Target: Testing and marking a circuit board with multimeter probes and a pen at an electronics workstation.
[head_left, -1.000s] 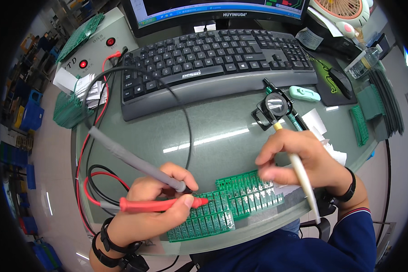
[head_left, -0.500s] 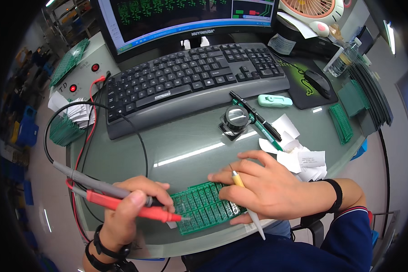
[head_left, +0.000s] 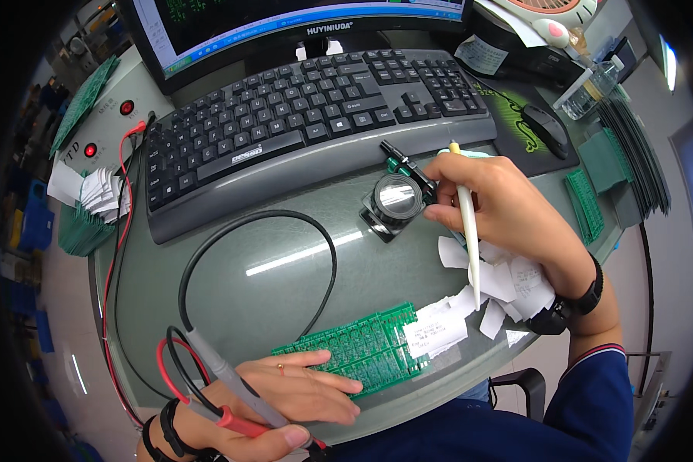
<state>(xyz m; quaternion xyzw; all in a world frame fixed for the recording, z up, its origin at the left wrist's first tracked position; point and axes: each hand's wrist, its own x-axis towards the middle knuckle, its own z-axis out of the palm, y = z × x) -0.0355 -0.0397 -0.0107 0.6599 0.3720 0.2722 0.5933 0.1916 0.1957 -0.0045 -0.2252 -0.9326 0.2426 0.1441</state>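
My left hand (head_left: pixel 285 389) lies with its fingers stretched over a green circuit board panel (head_left: pixel 369 350). Held in by its thumb are a red test probe (head_left: pixel 242 423) and a grey test probe (head_left: pixel 235 379), both with leads. A printed white paper slip (head_left: pixel 436 333) lies over the panel's right end. My right hand (head_left: pixel 504 204) carries a slim white pick (head_left: pixel 467 223) with a yellow collar between its fingers. Its curled fingertips are at a black pen (head_left: pixel 408 165), beside a black magnifier loupe (head_left: pixel 396 199); whether they grip the pen I cannot tell.
A keyboard (head_left: pixel 308 115) spans the desk below a monitor (head_left: pixel 300 38). At right are a mouse (head_left: pixel 545 129), a plastic bottle (head_left: pixel 593 88), more green boards (head_left: pixel 585 204) and crumpled paper slips (head_left: pixel 516 281). A box with red lights (head_left: pixel 119 115) stands left. Probe leads (head_left: pixel 266 212) loop over the desk.
My right hand has left the panel and moved up to the pen and loupe. My left hand has come down flat onto the panel, its probes swung back. A paper slip now shows on the panel.
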